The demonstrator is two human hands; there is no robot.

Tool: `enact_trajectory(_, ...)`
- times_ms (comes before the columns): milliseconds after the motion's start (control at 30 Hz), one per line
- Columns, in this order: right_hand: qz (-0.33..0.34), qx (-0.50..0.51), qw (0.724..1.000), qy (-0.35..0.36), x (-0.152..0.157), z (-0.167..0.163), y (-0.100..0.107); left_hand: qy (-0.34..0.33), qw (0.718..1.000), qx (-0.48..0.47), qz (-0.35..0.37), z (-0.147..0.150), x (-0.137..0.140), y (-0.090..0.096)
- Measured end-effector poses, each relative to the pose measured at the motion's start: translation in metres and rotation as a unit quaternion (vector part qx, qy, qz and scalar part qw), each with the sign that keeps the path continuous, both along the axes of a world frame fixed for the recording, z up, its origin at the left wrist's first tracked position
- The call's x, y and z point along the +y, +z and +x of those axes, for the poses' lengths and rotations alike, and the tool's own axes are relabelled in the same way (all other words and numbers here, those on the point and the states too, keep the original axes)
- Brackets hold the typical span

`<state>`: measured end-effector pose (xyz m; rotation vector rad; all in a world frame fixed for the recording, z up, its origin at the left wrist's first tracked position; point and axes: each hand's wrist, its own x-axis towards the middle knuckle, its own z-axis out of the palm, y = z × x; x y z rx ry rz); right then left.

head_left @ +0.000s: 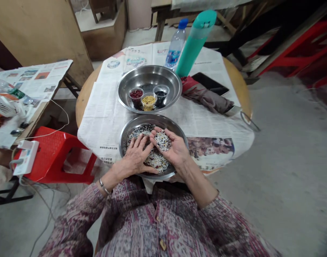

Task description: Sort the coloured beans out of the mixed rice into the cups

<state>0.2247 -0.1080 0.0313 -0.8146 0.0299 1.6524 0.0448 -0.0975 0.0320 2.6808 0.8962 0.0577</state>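
My right hand [176, 148] is cupped palm up over the near metal basin [183, 134], holding a heap of mixed grains and beans [162, 141], mostly white with dark and yellow bits. Palm down, my left hand [135, 155] lies with fingers spread on the mix inside that basin. Its fingertips are close to the right hand's fingers. Behind stands a larger metal basin [152, 70] with three clear cups: red beans [136, 94], yellow beans [149, 101] and black beans [160, 93].
Newspaper [99, 103] covers the round table. Behind the basins stand a water bottle [175, 46] and a teal bottle [195, 44]; a folded umbrella [206, 96] and dark phone-like device [210, 84] lie right. A red stool [56, 153] bears a power strip [26, 157].
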Motion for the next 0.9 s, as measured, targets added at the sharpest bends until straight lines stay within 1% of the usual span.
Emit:
enact_trajectory(67, -0.003, -0.004, 1.0, -0.007, -0.001, 0.002, -0.001, -0.042, 0.999, 0.005, 0.002, 0.002, 0.011, -0.005)
enact_trajectory(167, 0.0, -0.008, 1.0, -0.012, -0.001, 0.006, -0.001, -0.082, 0.997, 0.001, 0.007, 0.006, 0.022, -0.008)
enact_trajectory(267, -0.004, -0.001, 1.0, -0.016, -0.001, 0.009, 0.001, -0.124, 0.992, -0.003, 0.005, 0.014, 0.027, -0.007)
enact_trajectory(333, -0.013, 0.005, 1.0, -0.02, 0.0, 0.01, 0.003, -0.139, 0.99, -0.004, 0.007, 0.021, 0.027, -0.007)
enact_trajectory(400, -0.016, 0.009, 1.0, -0.024, 0.0, 0.012, 0.003, -0.138, 0.99, -0.013, 0.013, 0.027, 0.028, -0.006)
enact_trajectory(467, -0.001, 0.009, 1.0, -0.027, 0.0, 0.014, 0.002, -0.127, 0.991, -0.031, 0.019, 0.029, 0.029, -0.005)
enact_trajectory(533, 0.019, 0.008, 0.999, -0.029, 0.0, 0.015, 0.0, -0.115, 0.992, -0.05, 0.019, 0.026, 0.03, -0.001)
enact_trajectory(600, 0.025, 0.004, 0.999, -0.032, 0.0, 0.016, -0.001, -0.11, 0.992, -0.059, 0.017, 0.019, 0.032, 0.003)
enact_trajectory(700, 0.013, -0.003, 0.999, -0.039, 0.0, 0.015, 0.0, -0.114, 0.993, -0.033, 0.014, 0.005, 0.035, 0.008)
enact_trajectory(767, 0.012, -0.004, 0.999, -0.04, 0.001, 0.014, 0.002, -0.111, 0.994, -0.001, 0.013, 0.0, 0.037, 0.007)
enact_trajectory(833, 0.025, 0.0, 0.999, -0.039, 0.001, 0.013, 0.002, -0.115, 0.993, 0.021, 0.014, 0.0, 0.039, 0.002)
enact_trajectory(900, 0.046, 0.011, 0.998, -0.037, 0.001, 0.012, 0.002, -0.137, 0.99, 0.031, 0.023, 0.007, 0.04, -0.004)
